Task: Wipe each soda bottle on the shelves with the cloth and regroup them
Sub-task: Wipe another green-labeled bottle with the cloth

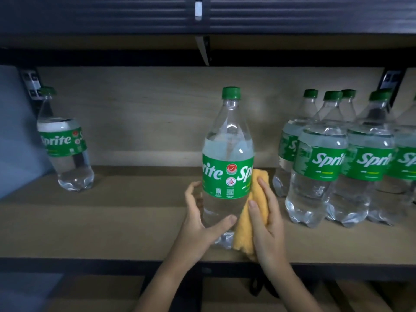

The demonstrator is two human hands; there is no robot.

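Seen from the head view, the centre soda bottle (227,158) stands upright near the front of the wooden shelf (139,212), its long axis vertical, directly between both hands. The left hand (200,224) cups its lower left side, fingers curled round it. The right hand (267,224) presses the orange cloth (247,221) against its lower right side, so wiping likely runs up along the axis.

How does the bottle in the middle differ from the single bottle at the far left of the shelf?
The middle bottle is handled: the left hand grips its lower body, and the right hand presses the orange cloth on its side. The left bottle stands alone, untouched, farther back. Both are clear Sprite bottles with green caps and labels.
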